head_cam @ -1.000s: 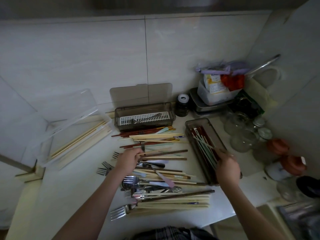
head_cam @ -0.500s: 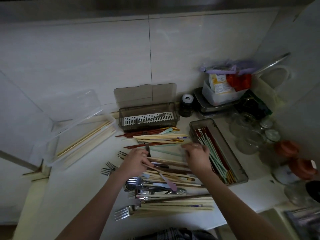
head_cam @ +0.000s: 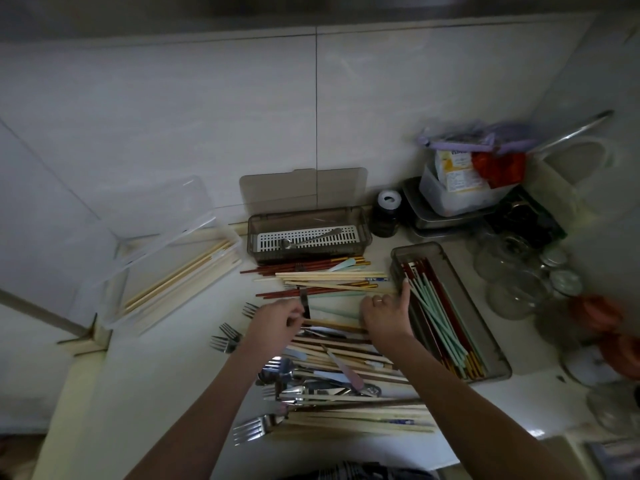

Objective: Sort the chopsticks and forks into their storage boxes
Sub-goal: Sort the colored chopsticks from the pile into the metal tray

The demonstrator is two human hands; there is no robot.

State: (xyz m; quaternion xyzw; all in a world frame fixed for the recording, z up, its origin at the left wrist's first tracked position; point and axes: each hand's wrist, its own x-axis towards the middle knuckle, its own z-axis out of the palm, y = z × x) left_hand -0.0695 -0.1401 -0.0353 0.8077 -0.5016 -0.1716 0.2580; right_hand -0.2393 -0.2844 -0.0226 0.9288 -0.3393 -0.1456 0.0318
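A mixed pile of chopsticks point(head_cam: 332, 277) and cutlery covers the middle of the white counter. My left hand point(head_cam: 277, 322) rests on the pile and pinches a dark-handled utensil point(head_cam: 304, 301) that stands up beside its fingers. My right hand point(head_cam: 384, 313) is close beside it, fingers curled over the ends of mint-green chopsticks point(head_cam: 332, 310), one finger stretched toward the grey tray point(head_cam: 498, 358). That tray holds red and mint-green chopsticks. A clear box point(head_cam: 114, 299) at the left holds pale chopsticks. Forks point(head_cam: 225, 337) lie left of the pile, and another fork point(head_cam: 249, 429) lies near the front.
A brown box point(head_cam: 306, 216) with a white grid and a spoon stands at the wall, its lid up. Glass jars point(head_cam: 512, 278), a dark bottle point(head_cam: 386, 213) and stacked containers point(head_cam: 460, 188) crowd the right corner. Spoons point(head_cam: 277, 370) lie in the pile.
My right hand has left the grey tray and moved left onto the pile, close to my left hand. My left hand stayed on the pile with the dark-handled utensil.
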